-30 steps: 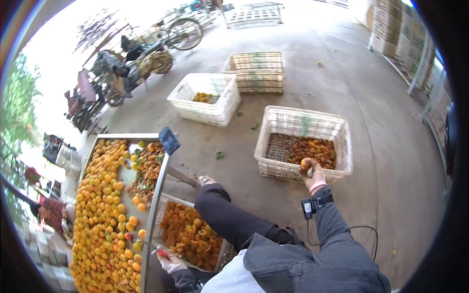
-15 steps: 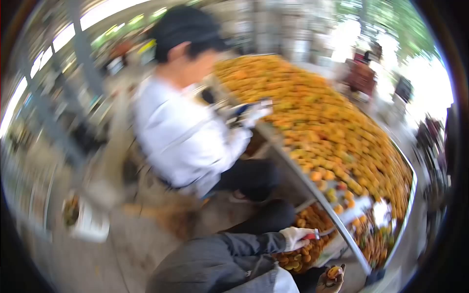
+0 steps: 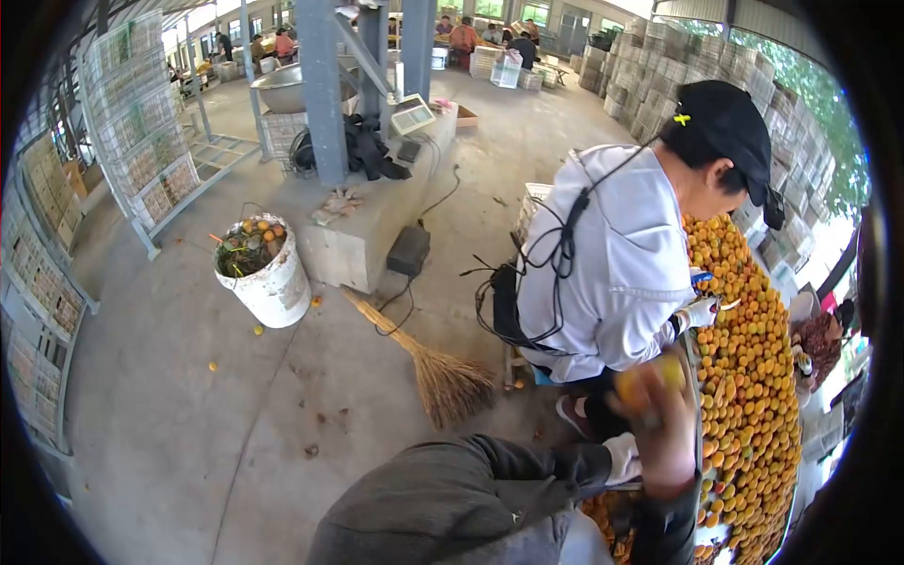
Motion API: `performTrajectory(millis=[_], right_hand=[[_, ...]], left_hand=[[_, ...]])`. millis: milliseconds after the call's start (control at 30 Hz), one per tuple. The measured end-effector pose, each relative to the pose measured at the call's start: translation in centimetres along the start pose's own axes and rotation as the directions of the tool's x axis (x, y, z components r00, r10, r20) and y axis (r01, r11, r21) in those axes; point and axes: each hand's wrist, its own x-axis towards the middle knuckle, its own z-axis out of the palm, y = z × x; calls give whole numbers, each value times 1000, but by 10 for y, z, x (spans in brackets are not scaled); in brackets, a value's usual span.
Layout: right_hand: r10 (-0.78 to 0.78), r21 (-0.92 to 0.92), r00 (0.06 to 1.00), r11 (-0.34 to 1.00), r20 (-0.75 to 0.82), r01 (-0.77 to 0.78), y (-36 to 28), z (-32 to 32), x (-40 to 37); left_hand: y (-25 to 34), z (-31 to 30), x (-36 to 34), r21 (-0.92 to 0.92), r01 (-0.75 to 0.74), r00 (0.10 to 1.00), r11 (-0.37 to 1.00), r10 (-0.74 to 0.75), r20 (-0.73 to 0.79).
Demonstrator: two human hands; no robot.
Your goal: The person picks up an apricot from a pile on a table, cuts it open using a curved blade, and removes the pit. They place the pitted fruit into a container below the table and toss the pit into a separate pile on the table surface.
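My right hand [image 3: 663,428] is raised and smeared by motion, its fingers closed round an orange persimmon [image 3: 640,386]. A yellowish patch shows at the fingertips, too blurred to name. Behind my right forearm is my left hand [image 3: 620,459] in a white glove; its fingers are hidden, so I cannot see what it holds. Below the hands lie more orange persimmons [image 3: 599,516], partly covered by my arms. To the right, a long table is heaped with persimmons [image 3: 744,377].
A co-worker [image 3: 621,254] in a white top and black cap sits close ahead, hands over the heap. On the floor are a straw broom [image 3: 443,381] and a white bucket [image 3: 273,297] of scraps and fruit. Stacked crates [image 3: 141,122] and a blue-grey post [image 3: 323,94] stand farther off.
The view has swung left. My right hand has risen from low beside the table with the persimmon. The red-handled tool that was in my left hand is now out of sight.
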Motion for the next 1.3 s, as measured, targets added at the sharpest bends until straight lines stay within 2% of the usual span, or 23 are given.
performTrajectory(millis=[33, 67, 100, 133, 167, 200, 267, 333, 367, 467, 533, 600, 667, 700, 733, 767, 833, 867, 967, 1200, 1233, 1267, 1300], right_hand=[[184, 17, 982, 983, 43, -185, -38, 63, 24], [45, 111, 918, 989, 395, -96, -28, 101, 56], [-60, 247, 714, 955, 697, -161, -21, 137, 83], [-133, 8, 686, 983, 716, 182, -7, 168, 101], [-155, -440, 833, 789, 531, 428, -16, 210, 101], [-148, -447, 827, 783, 542, 433, -17, 211, 103], [-143, -89, 854, 972, 499, 215, -10, 194, 101], [-173, 84, 914, 985, 367, 153, -14, 149, 75], [-217, -68, 923, 966, 318, 251, -12, 122, 60], [-268, -507, 929, 781, 255, 364, -1, 23, 10], [-227, -617, 974, 765, 12, 186, 9, -23, -29], [-155, -445, 948, 895, -278, 15, 32, -95, -71], [-118, -320, 955, 947, -272, 26, 22, -115, -82], [-107, -197, 956, 979, -273, 53, 15, -123, -103], [-61, 5, 969, 998, -239, 64, 4, -112, -99], [-79, -238, 924, 971, -374, -13, 10, -126, -107], [-75, 209, 935, 966, -346, 155, 0, -117, -112], [-147, 400, 944, 878, -296, 263, 0, -128, -124], [-95, 645, 897, 663, -433, 381, 5, -139, -145], [-246, 522, 797, 643, -552, 560, 16, -188, -217], [-181, 109, 705, 932, -685, 345, 10, -197, -244], [-191, -269, 576, 962, -795, -52, 7, -209, -271], [-173, -153, 410, 985, -895, 81, 10, -224, -299]], left_hand=[[-75, -48, 61, 59, -76, 997, 995, 75, 24], [-60, -55, 59, 124, -150, 988, 981, 144, 51], [-40, -57, 58, 190, -226, 973, 955, 212, 91], [-15, -57, 57, 252, -304, 951, 919, 276, 141], [5, -57, 55, 296, -375, 924, 878, 331, 190], [25, -57, 54, 323, -449, 890, 833, 387, 239], [60, -66, 49, 358, -589, 806, 725, 495, 326], [80, -75, 55, 367, -707, 707, 605, 577, 410], [80, -80, 66, 369, -757, 653, 539, 610, 449], [94, -3, -50, 688, -412, 889, 597, 430, 159], [80, -24, -19, 635, -491, 855, 597, 470, 218], [75, -29, -14, 594, -557, 819, 580, 503, 278], [74, -15, -27, 698, -482, 868, 530, 399, 296], [68, -38, 3, 453, -420, 878, 786, 227, 421], [87, -25, -6, 126, 193, 895, 973, -227, 385], [80, -25, -13, 275, 73, 900, 959, -183, 397], [74, -22, -5, 174, 353, 747, 919, -389, 539], [67, -20, -15, 397, 72, 839, 915, -271, 472], [47, -3, -27, 726, -265, 928, 635, -37, 371], [12, -7, 6, 772, -229, 935, 593, -88, 345], [10, -11, 16, 749, -227, 918, 623, -120, 378], [3, -7, 22, 761, -218, 919, 611, -133, 371], [-6, -4, 27, 770, -205, 926, 604, -136, 353]])
